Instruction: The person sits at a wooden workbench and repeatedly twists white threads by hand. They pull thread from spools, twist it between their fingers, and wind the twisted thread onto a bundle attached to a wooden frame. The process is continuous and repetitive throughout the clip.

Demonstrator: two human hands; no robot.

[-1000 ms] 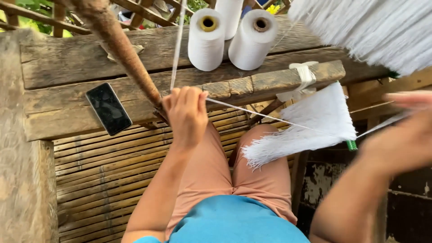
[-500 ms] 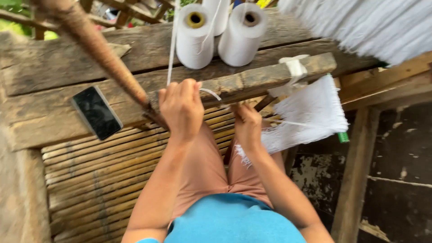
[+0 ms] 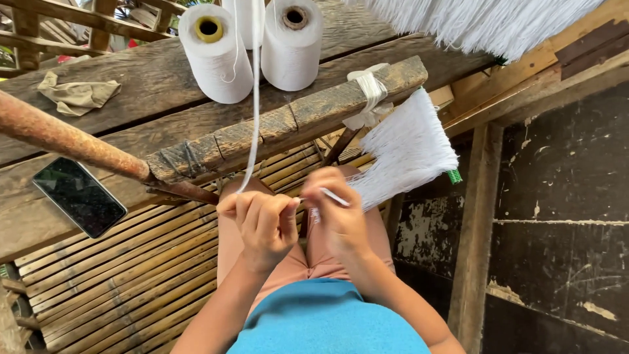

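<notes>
Hands meet at the centre of the frame over the lap: the left hand has its grip curled shut on a white cord that runs straight up past a rough wooden beam toward the top edge. The right hand, just beside it, pinches the cord's short free end between its fingertips. Right of the hands a white fringe bundle fans out, tied to the beam's end. Two white thread cones stand on the plank counter at upper centre. A rusty rod slants in from the left edge, a dark phone lies at centre left, and a crumpled cloth rests at upper left. Open room is only the bamboo slat floor at lower left.
</notes>
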